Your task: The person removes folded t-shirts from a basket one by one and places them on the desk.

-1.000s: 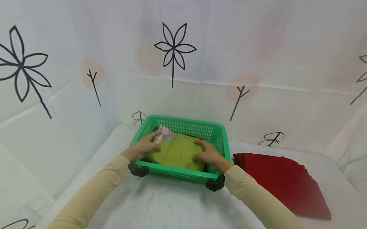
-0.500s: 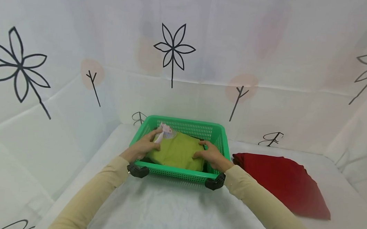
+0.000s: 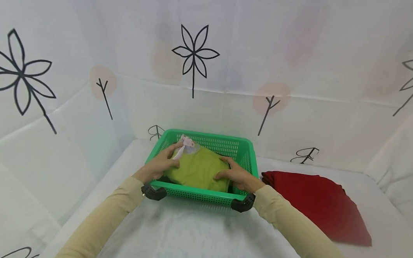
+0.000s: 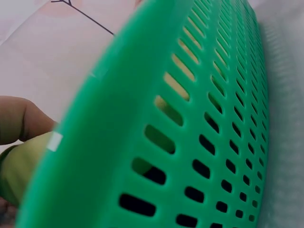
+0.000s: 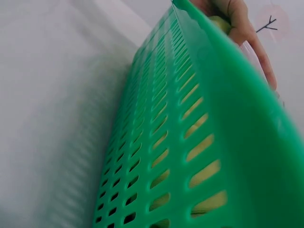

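Right, from the head view I see both hands inside the green basket (image 3: 203,197), which sits at the middle of the white-covered tabletop (image 3: 193,241). My left hand (image 3: 160,165) rests at the nine o'clock side of the folded olive-green garment (image 3: 199,171), fingers laid loosely flat on the cloth, clasping nothing I can make out. My right hand (image 3: 237,176) lies at its three o'clock side, fingers likewise spread on the fabric. A pale tag (image 3: 184,146) pokes up at the garment's eleven o'clock corner. A folded red cloth (image 3: 314,203) lies at three o'clock of the basket, just beside it.

The left wrist view fills with the slotted basket wall (image 4: 190,142); a fingertip shows at nine o'clock.

The right wrist view shows the basket wall (image 5: 190,142) too, olive cloth glimpsed through its slots, fingers (image 5: 240,28) over the rim at one o'clock.
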The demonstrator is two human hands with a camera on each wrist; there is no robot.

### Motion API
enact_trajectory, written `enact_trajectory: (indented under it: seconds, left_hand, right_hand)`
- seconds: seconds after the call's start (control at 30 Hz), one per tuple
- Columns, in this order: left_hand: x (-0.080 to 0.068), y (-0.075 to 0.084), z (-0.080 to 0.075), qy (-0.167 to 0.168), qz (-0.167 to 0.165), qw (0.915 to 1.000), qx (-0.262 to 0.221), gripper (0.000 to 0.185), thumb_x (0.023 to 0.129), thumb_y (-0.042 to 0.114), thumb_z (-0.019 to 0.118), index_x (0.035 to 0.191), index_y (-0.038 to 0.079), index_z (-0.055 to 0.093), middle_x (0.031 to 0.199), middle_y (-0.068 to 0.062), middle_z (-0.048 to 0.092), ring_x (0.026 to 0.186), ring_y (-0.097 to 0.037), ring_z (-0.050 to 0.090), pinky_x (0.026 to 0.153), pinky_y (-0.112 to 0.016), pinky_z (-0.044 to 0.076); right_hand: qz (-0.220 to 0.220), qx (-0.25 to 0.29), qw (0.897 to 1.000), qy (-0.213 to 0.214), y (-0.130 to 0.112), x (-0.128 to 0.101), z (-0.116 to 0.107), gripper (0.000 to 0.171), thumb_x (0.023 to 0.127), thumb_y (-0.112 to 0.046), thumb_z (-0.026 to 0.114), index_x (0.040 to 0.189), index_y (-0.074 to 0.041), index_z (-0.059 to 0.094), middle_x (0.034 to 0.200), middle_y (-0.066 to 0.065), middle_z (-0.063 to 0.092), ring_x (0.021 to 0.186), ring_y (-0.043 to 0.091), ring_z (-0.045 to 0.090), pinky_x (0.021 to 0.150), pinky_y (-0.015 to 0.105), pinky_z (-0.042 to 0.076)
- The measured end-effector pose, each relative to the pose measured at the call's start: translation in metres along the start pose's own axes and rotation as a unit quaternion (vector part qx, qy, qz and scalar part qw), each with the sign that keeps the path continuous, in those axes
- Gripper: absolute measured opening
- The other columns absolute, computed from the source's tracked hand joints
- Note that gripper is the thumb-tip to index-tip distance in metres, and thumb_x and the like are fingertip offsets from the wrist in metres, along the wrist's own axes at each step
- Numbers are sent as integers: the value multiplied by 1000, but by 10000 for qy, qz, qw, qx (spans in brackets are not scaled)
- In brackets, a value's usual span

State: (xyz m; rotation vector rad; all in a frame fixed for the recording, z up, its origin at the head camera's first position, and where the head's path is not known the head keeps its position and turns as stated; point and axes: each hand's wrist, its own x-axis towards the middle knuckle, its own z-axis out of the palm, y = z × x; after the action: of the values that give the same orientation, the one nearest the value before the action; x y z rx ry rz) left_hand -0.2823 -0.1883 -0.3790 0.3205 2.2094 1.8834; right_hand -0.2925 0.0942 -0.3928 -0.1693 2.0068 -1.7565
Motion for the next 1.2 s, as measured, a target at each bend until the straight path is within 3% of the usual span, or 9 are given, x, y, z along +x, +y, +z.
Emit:
enact_trajectory:
  seconds: [0.23,0.5,0.87,1.2]
  left_hand:
    - [-1,-1,0,-30,45,9998,-186,84,81,-9,54,155,11,21,159,-18,0,124,-34,30,87,-40,39]
    - [-5,-1,-2,-92,375,9987,-339,82,78,-4,58,153,11,27,157,-25,2,115,-31,35,84,-36,40]
    - [1,4,-3,218,-14,9987,-454,82,81,-11,53,154,13,24,154,-18,19,105,-26,42,76,-32,45]
    - [2,13,-2,312,-127,9984,-451,80,82,-8,55,154,13,25,158,-18,8,109,-27,41,77,-33,44]
  right_hand:
    - [-211,48,9998,23,0,1,-1,86,81,9,69,152,-12,25,146,21,23,124,34,34,98,46,37]
    - [-526,70,9986,42,-2,0,-2,83,82,6,69,152,-13,28,149,19,22,124,35,36,97,47,37]
    - [-910,210,9956,51,-6,-1,-4,80,85,2,68,152,-17,30,149,14,26,125,30,36,98,44,36]
    - [-1033,819,9911,-190,-14,-3,-5,77,88,5,62,153,-19,28,143,17,31,120,30,42,85,42,47]
